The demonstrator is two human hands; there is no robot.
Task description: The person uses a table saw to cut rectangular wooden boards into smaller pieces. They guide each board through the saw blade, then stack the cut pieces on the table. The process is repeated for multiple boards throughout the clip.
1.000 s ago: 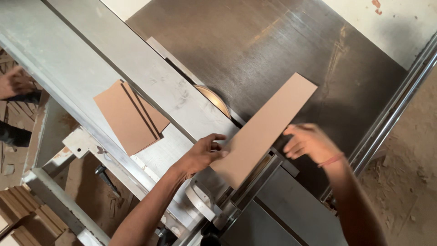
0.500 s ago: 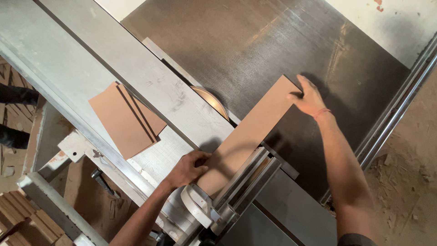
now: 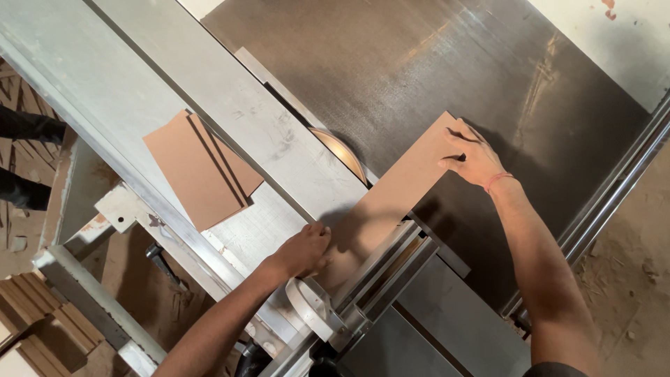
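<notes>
Stacked brown offcut panels (image 3: 202, 171) on the sliding table (image 3: 125, 91), sawdust-strewn floor (image 3: 628, 265), wooden pieces (image 3: 28, 314) below
</notes>
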